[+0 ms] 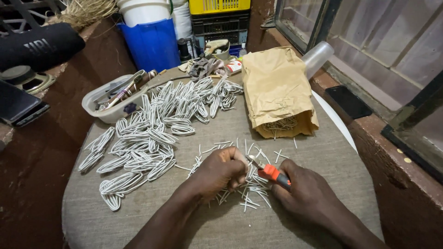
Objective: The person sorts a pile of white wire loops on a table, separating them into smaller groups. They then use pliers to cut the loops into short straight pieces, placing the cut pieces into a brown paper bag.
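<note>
Left hand [220,171] curled almost closed, fingertips pinching a short white wire piece [243,162] against the desk [323,157]. Right hand [308,193] closed around orange-handled pliers [270,171], metal tip pointing at the left fingertips, touching or nearly touching the pinched piece; cannot tell which. Both hands sit over a scatter of cut wire pieces [251,191], more of them spread just beyond the knuckles.

Further out, left of the hands: big spread of white wire coils [152,124], looped ovals, running up to the far side of the desk. Beyond the hands, right of centre: brown paper bag [277,90] lying on its side, mouth toward the hands, wire showing inside. Clear plastic cup [317,57] behind the bag. White plastic tub [110,99] with tools at the far left edge. Blue bucket [152,44] and yellow crate [219,6] behind.
</note>
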